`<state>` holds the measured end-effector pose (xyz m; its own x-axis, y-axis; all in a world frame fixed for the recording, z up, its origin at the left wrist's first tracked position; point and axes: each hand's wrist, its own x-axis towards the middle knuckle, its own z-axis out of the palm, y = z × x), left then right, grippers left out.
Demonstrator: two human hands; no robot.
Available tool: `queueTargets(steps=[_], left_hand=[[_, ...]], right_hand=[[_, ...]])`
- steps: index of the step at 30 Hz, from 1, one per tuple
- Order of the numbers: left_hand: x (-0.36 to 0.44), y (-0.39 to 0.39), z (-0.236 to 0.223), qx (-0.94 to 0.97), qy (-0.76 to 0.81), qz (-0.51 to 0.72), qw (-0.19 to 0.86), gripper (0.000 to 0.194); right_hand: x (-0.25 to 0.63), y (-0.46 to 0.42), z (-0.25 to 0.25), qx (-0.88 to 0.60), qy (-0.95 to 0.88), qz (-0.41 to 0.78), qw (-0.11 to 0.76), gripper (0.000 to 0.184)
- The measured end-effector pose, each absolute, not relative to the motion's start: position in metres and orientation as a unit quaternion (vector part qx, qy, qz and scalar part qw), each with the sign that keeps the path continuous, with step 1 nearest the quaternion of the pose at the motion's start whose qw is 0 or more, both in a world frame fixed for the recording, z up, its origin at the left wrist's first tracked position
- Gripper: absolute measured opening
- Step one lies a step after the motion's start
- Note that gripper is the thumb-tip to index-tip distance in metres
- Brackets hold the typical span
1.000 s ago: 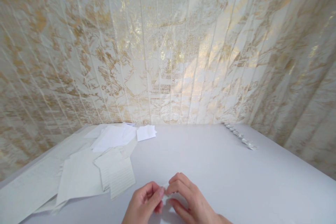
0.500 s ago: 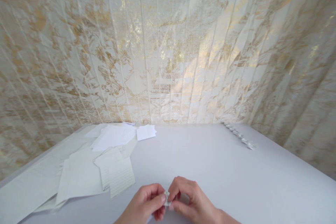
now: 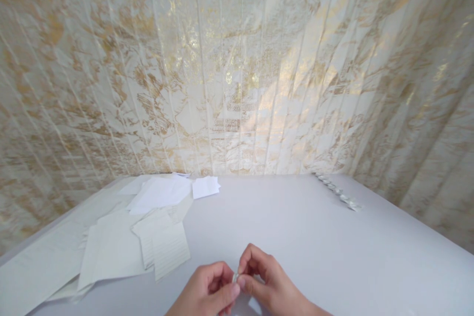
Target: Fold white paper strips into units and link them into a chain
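Observation:
At the near middle of the table, a small folded piece of paper (image 3: 235, 277) is pinched between both hands. My left hand (image 3: 211, 287) grips it from the left with thumb and fingers. From the right, my right hand (image 3: 264, 279) pinches its edge between thumb and index finger. Most of the folded paper is hidden by the fingertips. Below my right hand, a bit of white paper (image 3: 255, 305) shows, partly covered by the hand.
Lined paper pieces (image 3: 172, 249) and larger sheets (image 3: 114, 247) lie on the left. White sheets (image 3: 161, 195) and a small white stack (image 3: 206, 187) are at the back. Several small folded paper pieces (image 3: 336, 191) form a row at the back right. A patterned curtain (image 3: 237, 69) hangs behind the table.
My right index finger has lifted slightly and its tip now meets the thumb at the folded paper. Less of that paper shows, and a white bit appears below my right hand.

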<state>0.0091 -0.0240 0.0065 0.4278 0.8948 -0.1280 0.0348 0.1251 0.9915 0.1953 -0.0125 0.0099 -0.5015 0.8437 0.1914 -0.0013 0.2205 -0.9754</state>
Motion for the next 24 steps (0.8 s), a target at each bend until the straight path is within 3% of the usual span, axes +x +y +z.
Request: queueTargets(steps=[11, 24], left_hand=[[0.009, -0.023, 0.001, 0.563, 0.418, 0.356, 0.618, 0.054], [0.011, -0.032, 0.006, 0.599, 0.432, 0.363, 0.568, 0.051]], right_hand=[[0.193, -0.011, 0.011, -0.269, -0.640, 0.614, 0.375, 0.046], [0.197, -0.013, 0.018, -0.294, -0.711, 0.523, 0.366, 0.019]])
